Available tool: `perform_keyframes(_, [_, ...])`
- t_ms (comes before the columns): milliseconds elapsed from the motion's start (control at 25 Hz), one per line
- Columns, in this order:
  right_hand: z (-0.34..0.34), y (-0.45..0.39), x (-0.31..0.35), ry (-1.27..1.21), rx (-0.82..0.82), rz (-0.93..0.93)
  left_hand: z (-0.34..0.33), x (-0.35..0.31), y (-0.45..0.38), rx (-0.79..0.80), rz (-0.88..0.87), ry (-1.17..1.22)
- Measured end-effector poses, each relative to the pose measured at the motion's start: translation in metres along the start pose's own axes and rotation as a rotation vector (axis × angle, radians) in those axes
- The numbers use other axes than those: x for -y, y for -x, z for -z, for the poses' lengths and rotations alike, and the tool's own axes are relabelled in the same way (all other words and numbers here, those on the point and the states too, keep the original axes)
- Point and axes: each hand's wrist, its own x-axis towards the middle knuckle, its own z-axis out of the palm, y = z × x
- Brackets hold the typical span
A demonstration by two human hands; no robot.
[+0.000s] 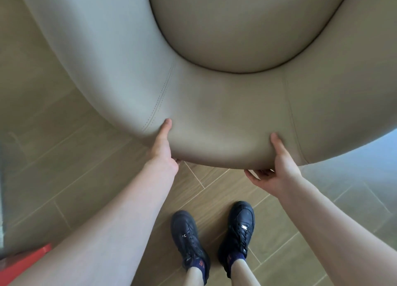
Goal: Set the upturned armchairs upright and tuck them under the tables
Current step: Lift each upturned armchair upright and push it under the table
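A large beige armchair (pixel 214 105) filled the far part of the view. Its curved padded back ran from the far left, through the middle, to the right edge, and the round seat cushion (pixel 247 27) lay inside this curve at the far side. The seat faced up toward the camera. The legs of the chair were not visible, so I cannot tell if it stood on the floor.

Both hands gripped the near edge of the padded back. The left hand (pixel 164 148) had its thumb pressed flat on the upholstery, just beside a stitched seam (pixel 159 100), and its fingers were hidden under the rim. The right hand (pixel 277 167) held the rim further to the right, with the thumb on the upper surface and the fingers curled below the edge. The two hands were well apart from each other.

Under the chair was a wooden plank floor (pixel 214 195). The person's two feet in black shoes (pixel 236 227) stood on it, near the camera, between the bare forearms. A red object (pixel 23 262) showed in the near left corner; it was too blurred to identify.
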Motion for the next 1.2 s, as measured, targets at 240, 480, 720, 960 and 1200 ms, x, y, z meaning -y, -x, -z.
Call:
perform_keyframes(240, [-0.037,0.069,0.059,0.118,-0.052,0.021,-0.035,-0.055,0.061,-0.024,-0.095,-0.029])
perform_keyframes(480, [-0.061,0.142,0.111,0.220,-0.098,0.045,-0.053,-0.094,0.108,-0.055,-0.229,0.004])
perform_keyframes(720, [-0.062,0.201,0.140,0.314,-0.090,0.016,-0.053,-0.107,0.160,-0.127,-0.267,-0.010])
perform_keyframes(960, [-0.080,0.215,0.174,0.405,-0.054,0.005,-0.075,-0.088,0.191,-0.010,-1.741,-1.127])
perform_keyframes(1200, [-0.088,0.231,0.216,0.604,0.011,0.033,-0.103,-0.130,0.176,-0.068,-1.821,-2.027])
